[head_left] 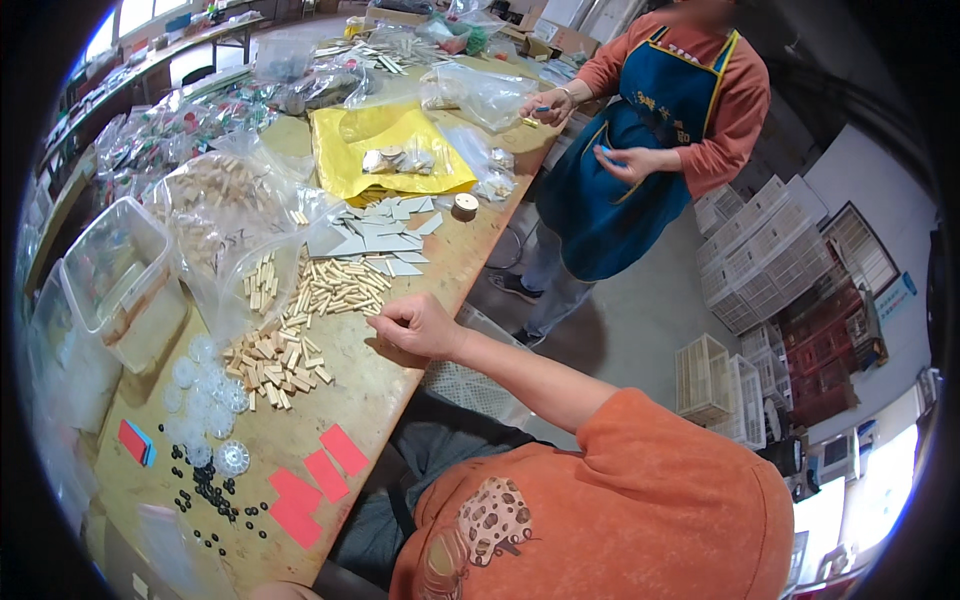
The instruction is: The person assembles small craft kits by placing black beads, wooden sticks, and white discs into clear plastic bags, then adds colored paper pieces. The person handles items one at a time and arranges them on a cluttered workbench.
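My right hand (418,326) rests at the table's edge with its fingers curled closed. Whatever it may hold is hidden. Just beside its fingertips is a heap of small wooden pegs (345,287). A second pile, of short wooden blocks (272,368), lies close to it. Only a sliver of my left hand (285,592) shows at the lower edge, its fingers out of sight. Nearest to it are flat red pieces (296,508) and small black rings (215,495). Clear plastic wheels (233,458) are scattered above the rings.
Beyond the pegs lie grey-white flat pieces (385,228), a spool (465,207) and a yellow bag (350,135). A clear plastic tub (117,270) stands near bagged wooden pieces (225,200). A person in a blue apron (625,150) stands by the table holding small blue things. Crates (770,255) are stacked behind.
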The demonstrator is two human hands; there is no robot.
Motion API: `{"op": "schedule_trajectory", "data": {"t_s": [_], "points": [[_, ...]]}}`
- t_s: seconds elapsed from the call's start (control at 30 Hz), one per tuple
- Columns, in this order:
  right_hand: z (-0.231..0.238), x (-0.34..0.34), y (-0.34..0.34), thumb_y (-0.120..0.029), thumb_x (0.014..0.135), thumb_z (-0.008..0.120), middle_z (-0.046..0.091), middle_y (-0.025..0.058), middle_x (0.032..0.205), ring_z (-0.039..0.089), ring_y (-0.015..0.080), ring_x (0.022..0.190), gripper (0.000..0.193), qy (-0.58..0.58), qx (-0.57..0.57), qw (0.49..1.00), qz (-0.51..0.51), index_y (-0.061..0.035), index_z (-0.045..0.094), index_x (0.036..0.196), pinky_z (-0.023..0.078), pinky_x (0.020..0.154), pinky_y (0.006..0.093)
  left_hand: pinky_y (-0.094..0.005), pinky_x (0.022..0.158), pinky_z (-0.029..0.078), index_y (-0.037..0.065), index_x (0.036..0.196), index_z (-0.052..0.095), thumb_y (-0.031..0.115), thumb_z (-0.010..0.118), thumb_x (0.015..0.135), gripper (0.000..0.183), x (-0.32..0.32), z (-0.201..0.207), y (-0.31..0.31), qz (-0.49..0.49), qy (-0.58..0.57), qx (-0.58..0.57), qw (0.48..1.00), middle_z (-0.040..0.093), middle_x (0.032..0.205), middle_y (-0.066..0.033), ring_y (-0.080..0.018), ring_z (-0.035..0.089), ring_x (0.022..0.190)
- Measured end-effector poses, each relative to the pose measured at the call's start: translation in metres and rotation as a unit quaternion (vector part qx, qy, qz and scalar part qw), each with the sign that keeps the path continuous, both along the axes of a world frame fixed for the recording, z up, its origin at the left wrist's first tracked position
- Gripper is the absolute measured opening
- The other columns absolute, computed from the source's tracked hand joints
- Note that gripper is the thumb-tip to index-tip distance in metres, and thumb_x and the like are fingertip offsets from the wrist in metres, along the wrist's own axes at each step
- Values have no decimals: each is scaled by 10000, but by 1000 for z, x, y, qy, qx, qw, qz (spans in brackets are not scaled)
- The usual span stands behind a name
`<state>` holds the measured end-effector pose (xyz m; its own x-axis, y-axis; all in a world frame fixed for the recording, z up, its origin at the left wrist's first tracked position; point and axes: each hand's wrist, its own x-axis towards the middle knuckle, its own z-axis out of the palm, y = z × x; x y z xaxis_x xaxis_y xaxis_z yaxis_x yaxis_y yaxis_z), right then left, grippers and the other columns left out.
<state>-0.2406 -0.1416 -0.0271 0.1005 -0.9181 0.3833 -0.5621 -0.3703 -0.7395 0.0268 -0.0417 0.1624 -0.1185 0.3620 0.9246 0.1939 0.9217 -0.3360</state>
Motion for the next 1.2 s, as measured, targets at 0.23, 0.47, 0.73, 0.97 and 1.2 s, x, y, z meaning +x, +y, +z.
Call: {"op": "schedule_trajectory", "data": {"t_s": [0.23,0.47,0.73,0.97,1.2], "points": [[5,2,5,-174,959,675,551,29,535,513,49,514,321,-101,49,994,-3,7,642,696,424,485,283,-308,718,510,115,899,710,179,659,950,96,9,-11,6,-24,9,14,1000,701,866,17,-129,640,768],[10,-10,21,-316,1044,539,673,38,740,641,110,618,338,-429,92,893,-104,-35,688,930,493,535,231,-303,710,507,109,899,708,177,657,946,96,16,-17,14,-42,7,24,999,697,858,17,-127,634,757],[78,-80,44,-737,948,471,609,283,1306,668,394,1138,895,-616,158,766,-100,80,452,1314,612,841,434,-297,701,504,103,898,705,175,656,941,97,19,-26,24,-62,18,33,997,692,849,17,-123,628,745],[102,-139,19,-451,999,619,655,300,1201,727,350,1005,653,-597,210,766,-118,153,521,1225,659,790,384,-292,692,501,97,898,703,172,654,937,97,21,-23,31,-59,19,25,998,688,842,17,-120,622,733],[98,-137,24,-212,1039,591,742,131,1093,746,193,940,323,-508,216,815,-175,63,641,1201,643,718,250,-287,684,499,92,897,701,170,653,933,98,15,-26,26,-54,14,31,998,684,834,17,-118,616,722]]}}
